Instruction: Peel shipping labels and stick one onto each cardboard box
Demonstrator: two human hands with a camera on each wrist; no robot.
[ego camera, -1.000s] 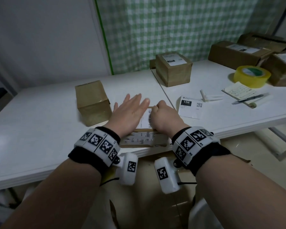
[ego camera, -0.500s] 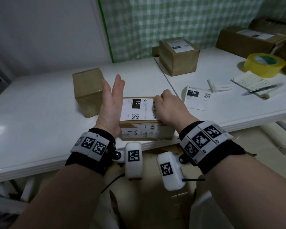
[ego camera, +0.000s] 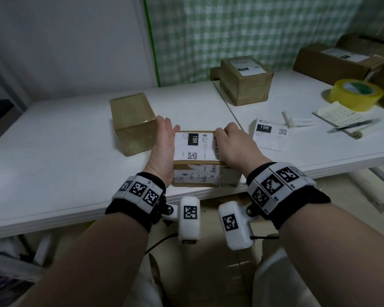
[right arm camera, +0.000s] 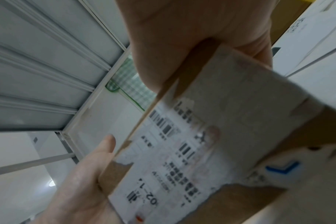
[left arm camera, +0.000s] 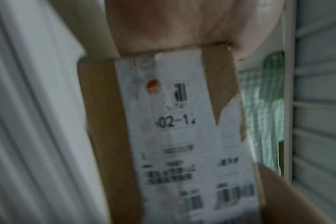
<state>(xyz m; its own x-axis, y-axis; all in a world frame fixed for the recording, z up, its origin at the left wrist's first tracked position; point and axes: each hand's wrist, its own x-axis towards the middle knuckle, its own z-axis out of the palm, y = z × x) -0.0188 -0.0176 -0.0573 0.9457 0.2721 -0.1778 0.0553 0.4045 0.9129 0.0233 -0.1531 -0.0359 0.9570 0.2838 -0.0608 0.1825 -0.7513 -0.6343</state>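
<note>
From the head view, your left hand [ego camera: 164, 149], a second ago flat on the label [ego camera: 194, 145], now lies straight-fingered against the box [ego camera: 205, 175] side at the table [ego camera: 53, 173] edge, your right hand [ego camera: 233, 144] curls over its top, and both wrist views show only its old label, so this box seems done.

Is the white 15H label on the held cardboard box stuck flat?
Mostly flat: white 15H label lies smooth on the box top; right hand hides its right edge.
</note>
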